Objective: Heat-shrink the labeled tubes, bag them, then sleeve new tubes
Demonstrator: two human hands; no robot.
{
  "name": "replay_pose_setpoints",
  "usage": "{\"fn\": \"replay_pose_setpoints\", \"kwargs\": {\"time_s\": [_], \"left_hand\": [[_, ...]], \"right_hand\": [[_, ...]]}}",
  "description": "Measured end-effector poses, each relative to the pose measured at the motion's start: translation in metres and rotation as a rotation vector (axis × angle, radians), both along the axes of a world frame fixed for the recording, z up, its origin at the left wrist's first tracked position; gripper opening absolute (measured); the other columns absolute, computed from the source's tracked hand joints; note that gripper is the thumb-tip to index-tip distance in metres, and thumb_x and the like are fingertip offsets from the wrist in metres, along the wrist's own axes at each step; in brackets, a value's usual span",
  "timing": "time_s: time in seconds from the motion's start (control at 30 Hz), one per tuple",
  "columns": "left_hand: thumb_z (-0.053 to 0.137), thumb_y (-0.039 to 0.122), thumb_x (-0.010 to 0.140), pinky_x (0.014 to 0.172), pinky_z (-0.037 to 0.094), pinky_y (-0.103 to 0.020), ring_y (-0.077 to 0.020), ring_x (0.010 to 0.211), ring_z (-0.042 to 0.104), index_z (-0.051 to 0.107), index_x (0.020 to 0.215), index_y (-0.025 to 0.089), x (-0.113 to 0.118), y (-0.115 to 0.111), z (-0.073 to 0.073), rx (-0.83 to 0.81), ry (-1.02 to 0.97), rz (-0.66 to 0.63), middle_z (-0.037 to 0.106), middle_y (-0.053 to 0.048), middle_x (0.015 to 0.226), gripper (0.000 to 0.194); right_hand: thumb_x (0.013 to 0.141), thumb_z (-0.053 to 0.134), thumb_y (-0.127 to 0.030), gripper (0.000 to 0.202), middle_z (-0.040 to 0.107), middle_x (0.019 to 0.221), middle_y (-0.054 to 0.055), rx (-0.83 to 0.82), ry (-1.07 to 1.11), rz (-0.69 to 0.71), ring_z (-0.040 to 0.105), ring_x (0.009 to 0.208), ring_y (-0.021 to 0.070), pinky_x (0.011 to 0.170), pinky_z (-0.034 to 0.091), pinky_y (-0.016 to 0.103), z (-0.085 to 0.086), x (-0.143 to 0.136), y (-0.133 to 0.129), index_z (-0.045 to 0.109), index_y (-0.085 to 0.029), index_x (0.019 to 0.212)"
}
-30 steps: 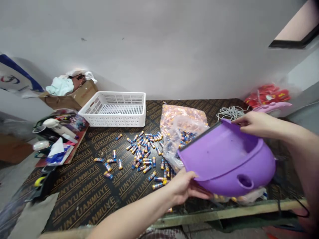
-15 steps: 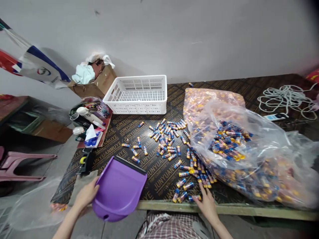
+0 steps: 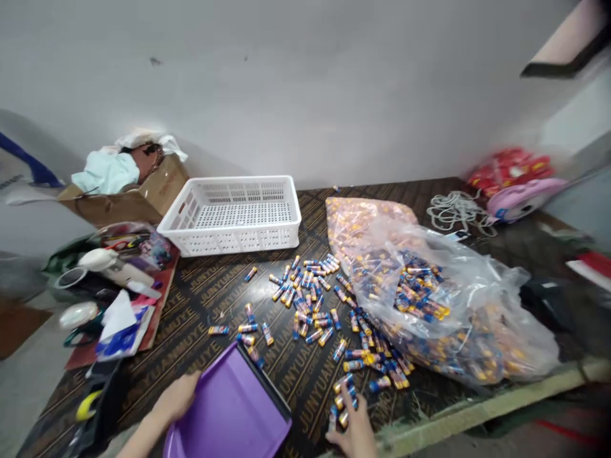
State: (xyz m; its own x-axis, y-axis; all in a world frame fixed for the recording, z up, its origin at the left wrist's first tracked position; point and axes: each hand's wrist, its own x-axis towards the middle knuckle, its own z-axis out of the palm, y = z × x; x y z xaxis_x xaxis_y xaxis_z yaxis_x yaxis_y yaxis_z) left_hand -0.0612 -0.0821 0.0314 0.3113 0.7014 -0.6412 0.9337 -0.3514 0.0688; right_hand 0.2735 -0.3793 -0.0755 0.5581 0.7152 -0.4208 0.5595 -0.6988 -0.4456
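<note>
My left hand (image 3: 180,395) is closed on the left edge of a purple dustpan (image 3: 233,407), whose dark front lip rests at the table near a few loose tubes. My right hand (image 3: 354,425) is at the near table edge, thumb and fingers apart, curved around several small blue-and-yellow tubes (image 3: 344,401) and touching some of them. More of these tubes (image 3: 308,292) lie scattered in a loose pile on the table's middle. A large clear plastic bag (image 3: 458,286) full of the same tubes lies open to the right, with some spilled by its mouth.
A white plastic crate (image 3: 233,238) stands at the back by the wall. On the left are a cardboard box (image 3: 157,191) with cloths and a cluttered tray with a white bottle (image 3: 109,267). Rope (image 3: 453,210) and red packets (image 3: 510,168) lie at the far right.
My view has shifted and turned right. My right hand has moved left around tubes by the table edge. The dustpan has come closer to the scattered tubes, still in my left hand.
</note>
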Motion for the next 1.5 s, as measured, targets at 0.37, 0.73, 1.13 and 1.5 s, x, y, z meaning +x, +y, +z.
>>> {"fn": "replay_pose_setpoints", "kwargs": {"time_s": [0.37, 0.73, 1.13, 1.5], "left_hand": [[0.032, 0.0, 0.077, 0.091, 0.042, -0.028, -0.0191, 0.11, 0.058, 0.046, 0.126, 0.011, 0.054, -0.051, -0.039, -0.088, -0.072, 0.166, 0.063, -0.016, 0.114, 0.052], [0.028, 0.048, 0.09, 0.094, 0.042, -0.037, -0.0274, 0.114, 0.054, 0.041, 0.133, 0.008, 0.074, -0.091, -0.055, -0.065, -0.292, 0.673, 0.057, -0.02, 0.123, 0.061], [0.022, 0.046, 0.092, 0.107, 0.014, -0.057, -0.0323, 0.138, 0.015, 0.035, 0.139, 0.018, 0.095, 0.093, -0.123, 0.607, -0.32, 0.683, 0.021, -0.017, 0.149, 0.056], [0.029, 0.037, 0.093, 0.113, 0.008, -0.048, -0.0196, 0.139, 0.015, 0.042, 0.134, 0.021, 0.191, 0.087, -0.135, 0.277, -0.853, 0.345, 0.034, -0.007, 0.145, 0.046]], "right_hand": [[0.058, 0.074, -0.033, 0.083, 0.036, 0.129, 0.011, -0.022, 0.092, 0.388, 0.044, 0.118, 0.0314, 0.092, 0.04, 0.04, 0.042, -0.059, 0.177, 0.04, -0.029, 0.133], [0.081, 0.056, -0.033, 0.058, 0.034, 0.142, 0.01, 0.119, 0.128, 0.722, 0.034, 0.129, 0.0289, 0.103, 0.028, 0.048, 0.052, -0.032, 0.131, 0.037, -0.034, 0.136], [0.088, 0.03, -0.057, 0.062, 0.041, 0.127, 0.022, 0.258, -0.364, 0.053, 0.033, 0.122, 0.0378, 0.091, 0.027, 0.061, 0.009, 0.225, 0.393, 0.052, -0.013, 0.127], [0.074, 0.049, -0.069, 0.062, 0.038, 0.129, 0.012, 0.309, -0.379, 0.327, 0.033, 0.118, 0.0329, 0.094, 0.024, 0.053, -0.017, 0.1, 0.342, 0.056, -0.028, 0.121]]}}
